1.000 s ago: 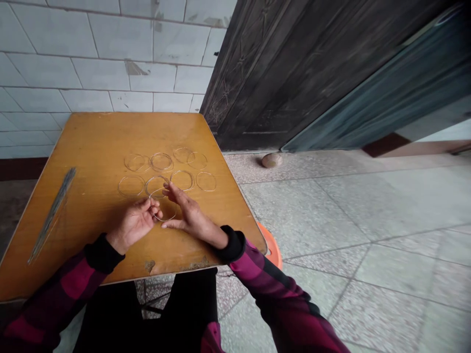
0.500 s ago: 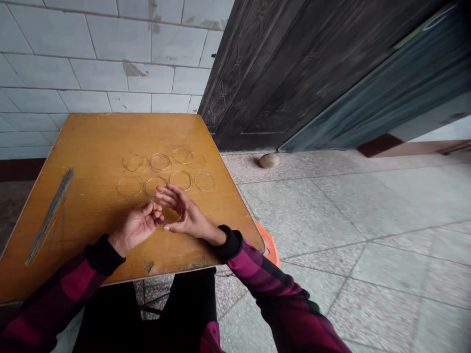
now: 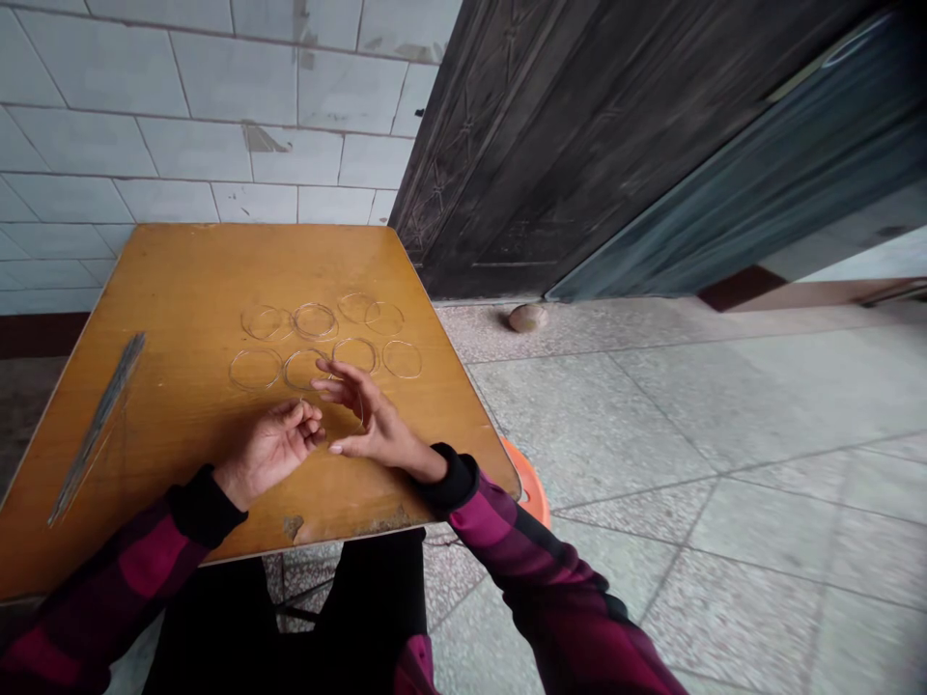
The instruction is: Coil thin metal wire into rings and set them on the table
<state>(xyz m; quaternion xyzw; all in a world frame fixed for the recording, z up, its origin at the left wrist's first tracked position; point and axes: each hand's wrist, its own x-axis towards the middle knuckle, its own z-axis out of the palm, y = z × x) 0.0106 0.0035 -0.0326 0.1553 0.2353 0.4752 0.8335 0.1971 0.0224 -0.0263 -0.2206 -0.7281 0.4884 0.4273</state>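
Observation:
My left hand (image 3: 279, 446) is closed over the near part of the table, thumb and fingertips pinching a thin wire (image 3: 361, 409). To its right my right hand (image 3: 373, 420) is open in a C shape, thumb apart from the fingers. A short stretch of the wire shows inside its curve; the rest is too thin to follow. Just beyond the fingers lie several wire rings (image 3: 256, 369) in two rough rows, some overlapping. One nearer ring is partly hidden by my right fingertips.
A bundle of straight grey wires (image 3: 98, 425) lies along the left side of the wooden table (image 3: 217, 265). An orange stool (image 3: 532, 483) shows under the table's right corner. A tiled wall (image 3: 232, 87) and dark door (image 3: 521, 174) stand behind; a round stone (image 3: 528, 318) sits on the floor.
My right hand has shifted slightly right, away from the left, which keeps its pinch. The wire curve between the hands shows less clearly now. The rings and bundle stay put.

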